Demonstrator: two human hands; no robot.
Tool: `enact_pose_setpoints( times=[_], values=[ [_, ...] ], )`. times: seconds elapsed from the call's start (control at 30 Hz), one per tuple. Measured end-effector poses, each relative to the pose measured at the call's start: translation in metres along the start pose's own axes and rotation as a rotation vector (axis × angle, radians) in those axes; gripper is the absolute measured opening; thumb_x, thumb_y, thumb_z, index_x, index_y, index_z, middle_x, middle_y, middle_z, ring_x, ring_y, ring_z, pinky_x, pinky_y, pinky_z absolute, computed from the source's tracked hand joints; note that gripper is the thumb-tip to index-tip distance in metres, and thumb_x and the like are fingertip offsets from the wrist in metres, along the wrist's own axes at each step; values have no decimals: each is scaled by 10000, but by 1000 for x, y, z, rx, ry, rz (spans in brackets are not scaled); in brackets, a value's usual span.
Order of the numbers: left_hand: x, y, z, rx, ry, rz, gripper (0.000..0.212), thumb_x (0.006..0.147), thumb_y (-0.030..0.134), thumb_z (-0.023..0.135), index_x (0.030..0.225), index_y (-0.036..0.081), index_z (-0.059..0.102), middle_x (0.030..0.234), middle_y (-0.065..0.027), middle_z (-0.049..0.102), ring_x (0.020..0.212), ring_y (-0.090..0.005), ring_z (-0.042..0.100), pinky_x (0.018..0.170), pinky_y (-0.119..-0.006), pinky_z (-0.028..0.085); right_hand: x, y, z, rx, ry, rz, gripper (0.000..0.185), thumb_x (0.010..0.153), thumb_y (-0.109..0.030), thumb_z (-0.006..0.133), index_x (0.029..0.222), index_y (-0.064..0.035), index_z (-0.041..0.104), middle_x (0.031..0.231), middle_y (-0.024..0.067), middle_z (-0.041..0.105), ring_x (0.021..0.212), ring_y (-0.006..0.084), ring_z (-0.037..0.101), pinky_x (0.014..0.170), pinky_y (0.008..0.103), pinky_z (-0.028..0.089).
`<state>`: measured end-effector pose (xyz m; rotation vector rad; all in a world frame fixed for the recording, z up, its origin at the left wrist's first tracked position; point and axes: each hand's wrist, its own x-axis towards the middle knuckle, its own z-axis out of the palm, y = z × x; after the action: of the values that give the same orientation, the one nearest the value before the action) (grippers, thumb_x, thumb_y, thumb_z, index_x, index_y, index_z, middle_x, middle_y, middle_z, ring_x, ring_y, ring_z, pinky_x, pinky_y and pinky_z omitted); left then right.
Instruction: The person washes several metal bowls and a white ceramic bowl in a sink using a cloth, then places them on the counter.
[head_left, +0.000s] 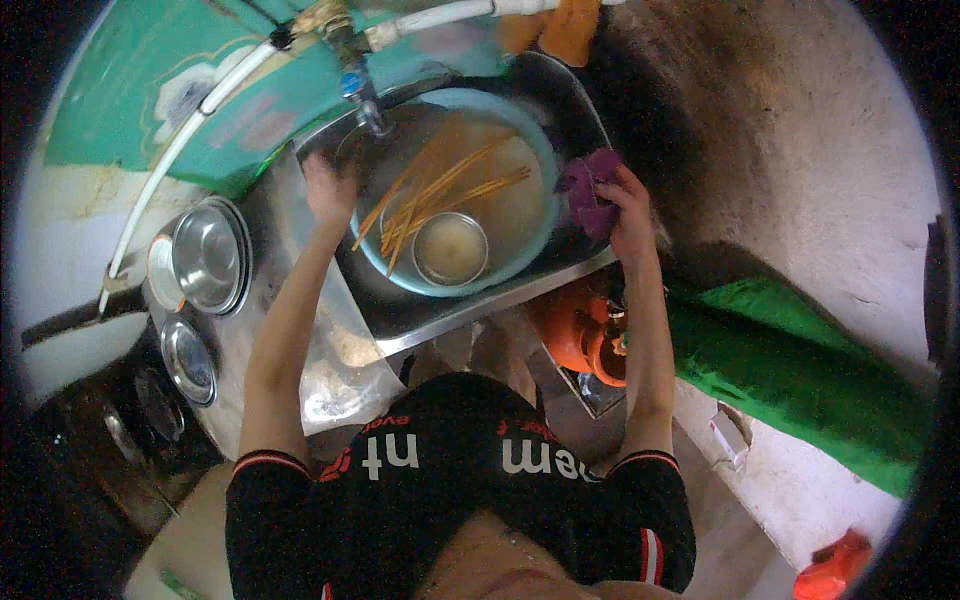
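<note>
My right hand (632, 210) grips a crumpled purple cloth (591, 193) just outside the right rim of a light blue plastic basin (556, 199). Beside the left rim is my left hand (330, 187), blurred, its fingers unclear. The basin sits in a metal sink (480, 309) and contains cloudy water. Several wooden chopsticks (442, 191) lie across it at a slant, some tips over the left rim. Near the basin's front, a round metal bowl (450, 249) holds cloudy liquid. Above the basin's back left, a tap (366, 105) with a blue mark points down.
Stacked metal bowls (208, 259) and a metal dish (189, 361) stand on the counter at left. White pipe (202, 112) runs along the green wall. Below the sink's right side is an orange container (574, 326). Green fabric (787, 360) lies at right.
</note>
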<state>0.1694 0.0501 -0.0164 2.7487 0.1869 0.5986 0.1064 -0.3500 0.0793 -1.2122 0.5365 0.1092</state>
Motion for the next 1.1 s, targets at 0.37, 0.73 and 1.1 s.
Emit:
enact_pose_setpoints(
  times=[0.37, 0.73, 1.1],
  values=[
    [-102, 204, 20, -1037, -1273, -647, 228, 780, 133, 545, 943, -22, 589, 792, -162, 599, 759, -226, 601, 676, -367, 484, 30, 11, -6, 153, 52, 32, 458, 674, 9, 597, 1119, -35, 498, 1051, 91, 560, 920, 223, 556, 804, 351, 480],
    [-30, 175, 103, -55, -371, 360, 542, 681, 45, 564, 1173, -57, 360, 1171, -227, 397, 1108, -395, 381, 872, -447, 403, 30, 13, -2, 107, 36, -15, 429, 679, -9, 537, 1108, -11, 522, 1028, 76, 578, 934, 189, 547, 843, 324, 434],
    [23, 102, 208, 292, -794, 1155, 347, 659, 140, 569, 990, 33, 572, 995, -145, 571, 973, -333, 526, 806, -435, 441, 26, 21, 9, 74, 70, 36, 440, 669, -20, 567, 1106, -6, 521, 1022, 74, 577, 927, 189, 549, 822, 315, 444]
  ],
)
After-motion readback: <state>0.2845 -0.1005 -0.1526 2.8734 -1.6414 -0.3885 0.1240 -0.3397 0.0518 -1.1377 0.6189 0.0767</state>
